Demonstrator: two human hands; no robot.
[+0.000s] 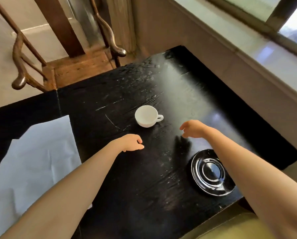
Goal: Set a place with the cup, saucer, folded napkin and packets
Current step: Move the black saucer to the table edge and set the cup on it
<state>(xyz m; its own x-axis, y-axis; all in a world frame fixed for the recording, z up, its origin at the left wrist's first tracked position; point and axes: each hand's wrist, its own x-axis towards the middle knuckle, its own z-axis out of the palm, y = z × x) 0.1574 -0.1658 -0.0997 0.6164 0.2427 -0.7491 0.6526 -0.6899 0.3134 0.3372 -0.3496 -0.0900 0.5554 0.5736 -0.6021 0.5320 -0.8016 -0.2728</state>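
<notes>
Risk of tipping white cup (146,116), upright mid-table (144,178) apart from black saucer (211,172), if knocked by empty, loosely curled left hand (131,142) or right hand (193,129).

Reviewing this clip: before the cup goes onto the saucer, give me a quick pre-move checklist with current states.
1. Both hands free: left hand and right hand hold nothing. Ok.
2. Cup upright and looks empty, handle facing right. Ok.
3. Saucer bare, ready to receive. Ok.
4. Saucer away from the table edge: it sits near the corner. Not ok.
5. Napkin folded: lies open. Not ok.
6. Packets present: none visible. Cannot tell.
</notes>
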